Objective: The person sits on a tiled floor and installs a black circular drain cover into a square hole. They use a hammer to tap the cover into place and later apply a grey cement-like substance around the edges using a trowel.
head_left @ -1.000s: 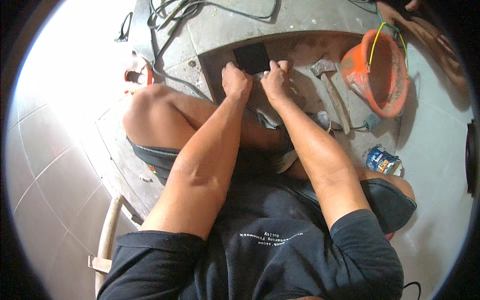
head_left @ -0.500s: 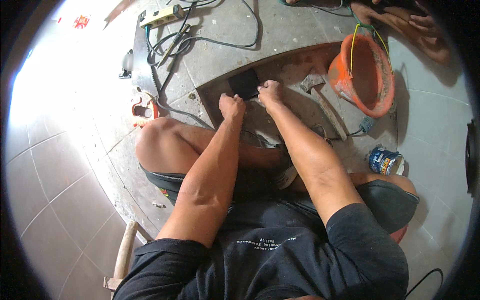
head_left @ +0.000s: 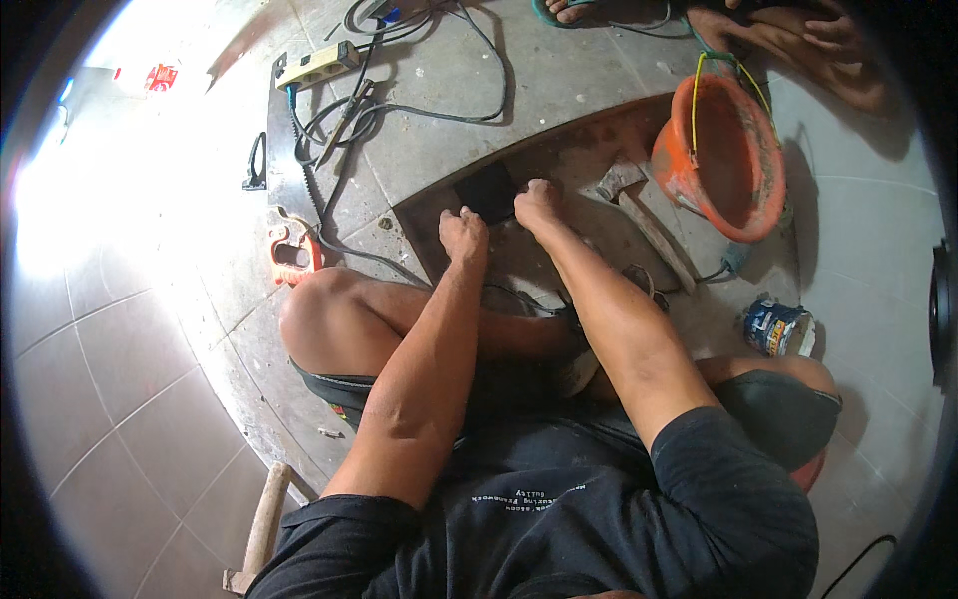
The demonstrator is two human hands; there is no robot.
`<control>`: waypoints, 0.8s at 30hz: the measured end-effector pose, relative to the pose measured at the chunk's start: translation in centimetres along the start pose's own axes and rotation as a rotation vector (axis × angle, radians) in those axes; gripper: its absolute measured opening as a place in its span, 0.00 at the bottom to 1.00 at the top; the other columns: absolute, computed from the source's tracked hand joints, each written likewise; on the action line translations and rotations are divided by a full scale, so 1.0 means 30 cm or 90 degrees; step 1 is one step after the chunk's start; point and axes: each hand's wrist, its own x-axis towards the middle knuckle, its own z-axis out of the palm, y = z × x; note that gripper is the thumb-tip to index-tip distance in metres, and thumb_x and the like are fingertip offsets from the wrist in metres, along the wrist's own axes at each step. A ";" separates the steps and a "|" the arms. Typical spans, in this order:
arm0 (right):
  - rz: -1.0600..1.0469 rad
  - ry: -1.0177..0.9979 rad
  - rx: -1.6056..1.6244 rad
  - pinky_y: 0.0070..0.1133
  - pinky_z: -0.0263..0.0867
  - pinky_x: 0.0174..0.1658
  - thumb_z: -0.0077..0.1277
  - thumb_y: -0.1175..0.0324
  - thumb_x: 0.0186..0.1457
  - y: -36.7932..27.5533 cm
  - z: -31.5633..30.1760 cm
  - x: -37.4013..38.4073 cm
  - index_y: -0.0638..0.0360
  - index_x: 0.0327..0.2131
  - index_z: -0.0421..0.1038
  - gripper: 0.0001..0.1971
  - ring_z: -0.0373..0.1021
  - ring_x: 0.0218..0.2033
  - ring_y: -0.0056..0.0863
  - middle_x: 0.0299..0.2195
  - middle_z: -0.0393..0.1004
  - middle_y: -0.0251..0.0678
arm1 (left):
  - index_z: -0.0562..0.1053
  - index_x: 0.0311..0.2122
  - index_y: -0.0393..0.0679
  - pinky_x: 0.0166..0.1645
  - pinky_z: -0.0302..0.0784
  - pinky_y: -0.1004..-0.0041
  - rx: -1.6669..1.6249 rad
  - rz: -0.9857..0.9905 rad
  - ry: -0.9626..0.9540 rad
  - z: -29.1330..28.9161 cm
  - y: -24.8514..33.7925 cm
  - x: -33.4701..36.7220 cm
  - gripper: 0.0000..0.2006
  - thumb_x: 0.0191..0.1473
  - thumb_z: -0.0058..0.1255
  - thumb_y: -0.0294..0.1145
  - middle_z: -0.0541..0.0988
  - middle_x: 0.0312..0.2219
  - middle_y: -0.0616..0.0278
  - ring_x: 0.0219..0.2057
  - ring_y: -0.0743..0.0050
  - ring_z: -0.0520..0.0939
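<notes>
A flat black square piece (head_left: 486, 194) is at the dark brown patch (head_left: 427, 222) of floor in front of me; I cannot tell its material. My left hand (head_left: 464, 236) is closed at its near left corner. At its right edge, my right hand (head_left: 539, 205) has its fingers curled and pressed together. Both hands appear to pinch the piece, though the fingertips are partly hidden. To the right of my right hand lies a hammer (head_left: 649, 224) with a wooden handle, its head pointing away from me.
An orange bucket (head_left: 671, 165) tilts at the right, near another person's leg (head_left: 798, 50). A blue can (head_left: 766, 325) stands closer to me. Leftward are a handsaw (head_left: 292, 250), a power strip (head_left: 317, 67) and looped cables (head_left: 439, 84). A wooden-handled tool (head_left: 265, 519) lies lower left.
The black piece looks darker and flatter than before, and its near edge shows less. Both hands stay beside it, with only a slight shift. The whole view has moved a little.
</notes>
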 end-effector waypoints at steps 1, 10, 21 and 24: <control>-0.020 -0.003 0.000 0.39 0.71 0.51 0.49 0.70 0.54 0.006 0.013 0.014 0.65 0.41 0.78 0.13 0.75 0.48 0.53 0.45 0.78 0.55 | 0.68 0.56 0.26 0.60 0.71 0.56 -0.028 -0.013 -0.003 0.013 -0.030 0.048 0.25 0.62 0.51 0.38 0.74 0.53 0.31 0.56 0.37 0.76; -0.251 -0.021 0.222 0.40 0.69 0.45 0.49 0.67 0.59 0.082 -0.061 -0.149 0.62 0.39 0.74 0.09 0.74 0.42 0.52 0.40 0.77 0.51 | 0.46 0.68 0.26 0.62 0.67 0.59 -0.143 0.018 -0.128 -0.132 0.146 -0.160 0.60 0.45 0.71 0.55 0.68 0.58 0.37 0.59 0.51 0.71; -0.402 -0.215 0.044 0.37 0.70 0.46 0.50 0.76 0.56 0.013 -0.269 -0.467 0.63 0.50 0.70 0.17 0.72 0.46 0.53 0.43 0.73 0.51 | 0.78 0.40 0.46 0.37 0.67 0.68 -0.468 0.046 -0.197 -0.626 0.303 -0.023 0.15 0.50 0.63 0.42 0.78 0.33 0.67 0.35 0.74 0.76; -0.461 -0.123 -0.120 0.40 0.66 0.53 0.49 0.82 0.52 0.251 -0.494 -0.497 0.63 0.53 0.69 0.22 0.70 0.49 0.54 0.46 0.73 0.52 | 0.74 0.43 0.47 0.41 0.65 0.64 -0.711 -0.002 -0.188 -0.769 0.399 0.014 0.17 0.51 0.62 0.43 0.79 0.40 0.62 0.33 0.69 0.72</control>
